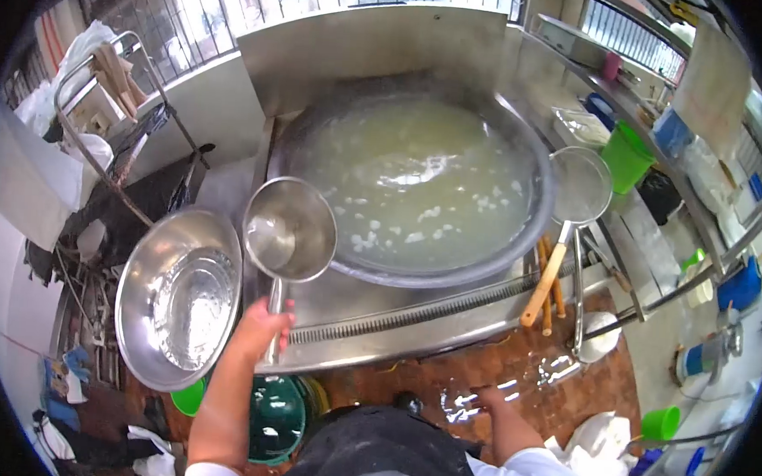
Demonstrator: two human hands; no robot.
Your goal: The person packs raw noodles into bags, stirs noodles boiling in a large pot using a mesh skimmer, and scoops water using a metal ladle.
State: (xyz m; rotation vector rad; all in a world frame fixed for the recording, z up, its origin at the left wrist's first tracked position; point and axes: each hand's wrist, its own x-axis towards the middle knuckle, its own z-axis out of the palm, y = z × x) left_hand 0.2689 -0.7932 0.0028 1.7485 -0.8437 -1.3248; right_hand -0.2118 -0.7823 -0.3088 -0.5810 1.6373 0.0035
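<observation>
My left hand (264, 325) is closed around the handle of a metal dipper (304, 225). The dipper's round bowl faces up, beside the left front rim of a very large wok (544, 221). Cloudy greenish liquid (401, 187) fills the wok, with white lumps floating mostly near the front and right. Close to my left forearm, a wide stainless basin (140, 312) is tilted, its shiny inside facing me. My right hand (486, 397) hangs low over the wet brown floor, apart from the wok; its fingers are too indistinct to read.
A wire strainer (580, 186) with a wooden handle rests at the wok's right edge, near wooden sticks (556, 290). Below my left arm stands a dark green bucket (278, 418). A metal cart (109, 172) is at left; shelving with a green bin (626, 156) lines the right.
</observation>
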